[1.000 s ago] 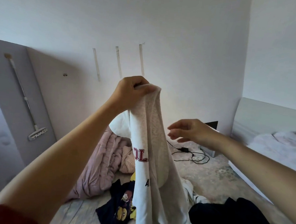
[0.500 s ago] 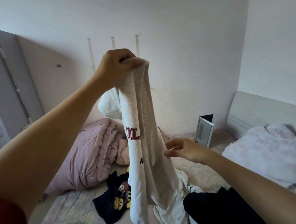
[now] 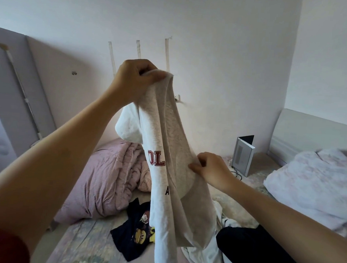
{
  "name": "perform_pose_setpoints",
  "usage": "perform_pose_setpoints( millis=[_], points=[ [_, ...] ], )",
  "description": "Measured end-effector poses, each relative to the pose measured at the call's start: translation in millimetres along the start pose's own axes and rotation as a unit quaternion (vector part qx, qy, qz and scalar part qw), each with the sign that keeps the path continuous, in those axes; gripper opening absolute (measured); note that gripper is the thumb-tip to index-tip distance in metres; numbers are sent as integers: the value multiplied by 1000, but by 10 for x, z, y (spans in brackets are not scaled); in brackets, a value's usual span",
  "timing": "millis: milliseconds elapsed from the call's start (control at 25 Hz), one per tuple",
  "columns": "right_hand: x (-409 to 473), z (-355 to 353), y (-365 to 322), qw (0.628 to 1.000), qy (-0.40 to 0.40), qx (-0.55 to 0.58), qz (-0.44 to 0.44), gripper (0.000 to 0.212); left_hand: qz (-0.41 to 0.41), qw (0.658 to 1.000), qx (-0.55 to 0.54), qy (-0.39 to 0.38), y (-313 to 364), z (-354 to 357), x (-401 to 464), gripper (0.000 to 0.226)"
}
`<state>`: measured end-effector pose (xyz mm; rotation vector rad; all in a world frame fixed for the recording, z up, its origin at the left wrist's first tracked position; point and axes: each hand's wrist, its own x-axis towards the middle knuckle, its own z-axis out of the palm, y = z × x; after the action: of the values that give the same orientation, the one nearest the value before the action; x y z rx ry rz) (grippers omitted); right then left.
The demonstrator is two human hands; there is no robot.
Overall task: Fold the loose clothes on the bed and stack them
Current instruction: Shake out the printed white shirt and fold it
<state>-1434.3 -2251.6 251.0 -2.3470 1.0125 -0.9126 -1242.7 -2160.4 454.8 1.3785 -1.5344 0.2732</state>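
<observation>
Left hand: my left hand (image 3: 134, 78) is gripping the top of the grey sweatshirt (image 3: 167, 151), holding it up in front of me, fingers (image 3: 151, 76) curled tight round a bunch of the cloth.
Right hand: my right hand (image 3: 211, 169) is pinching the sweatshirt's right edge lower down, thumb and fingers pressed together on the fabric.
Sweatshirt: it is hanging from my left fingers, twisted lengthwise, red letters showing just left of my right fingers, its lower end dangling above the bed (image 3: 78, 248).
Below my hands: a dark printed T-shirt (image 3: 134, 237) is lying flat under the hanging sweatshirt; a white garment (image 3: 207, 255) is crumpled just beside it, touching a black garment (image 3: 252, 250) under my right forearm.
Left of the sweatshirt: a pink quilt (image 3: 103, 177) is bunched up.
Far right: a white pillow (image 3: 312, 182) is lying by the headboard (image 3: 316, 135).
</observation>
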Motion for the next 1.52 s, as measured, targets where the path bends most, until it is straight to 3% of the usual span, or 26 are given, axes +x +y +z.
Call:
perform_pose_setpoints(
  millis=[120, 280, 360, 480, 600, 760, 880, 1000, 1080, 1320, 1520],
  points=[
    [25, -82, 185, 998, -31, 31, 37, 33, -26, 999, 11, 22, -161, -109, -37, 22],
    [55, -350, 267, 969, -52, 233, 62, 17, -80, 996, 18, 41, -548, -249, -172, 19],
    [94, -462, 226, 951, -51, 296, 72, 20, -119, 992, 21, 44, -830, -251, -315, 19],
    [152, -602, 164, 943, -90, 306, 92, 27, -191, 981, 17, 40, -1231, -174, -577, 19],
    [157, -677, 88, 933, -119, 316, 123, 19, -239, 970, -14, 42, -1467, -126, -729, 20],
    [153, -637, -89, 911, -124, 369, 137, 32, -219, 974, -34, 44, -1309, 12, -813, 16],
    [212, -595, -317, 892, -112, 419, 127, 17, -131, 987, -87, -45, -859, 285, -920, 11],
    [273, -537, -512, 897, -91, 418, 115, 16, -59, 984, -71, -151, -473, 585, -1056, 13],
    [288, -523, -593, 907, -82, 400, 109, 16, -73, 977, -89, -178, -343, 734, -1141, 16],
    [305, -550, -542, 960, -43, 256, 102, 24, -120, 973, -108, -167, -287, 820, -1195, 19],
    [143, -512, -406, 963, -44, 257, 66, 26, -152, 972, -123, -127, -187, 856, -1073, 21]
  ],
)
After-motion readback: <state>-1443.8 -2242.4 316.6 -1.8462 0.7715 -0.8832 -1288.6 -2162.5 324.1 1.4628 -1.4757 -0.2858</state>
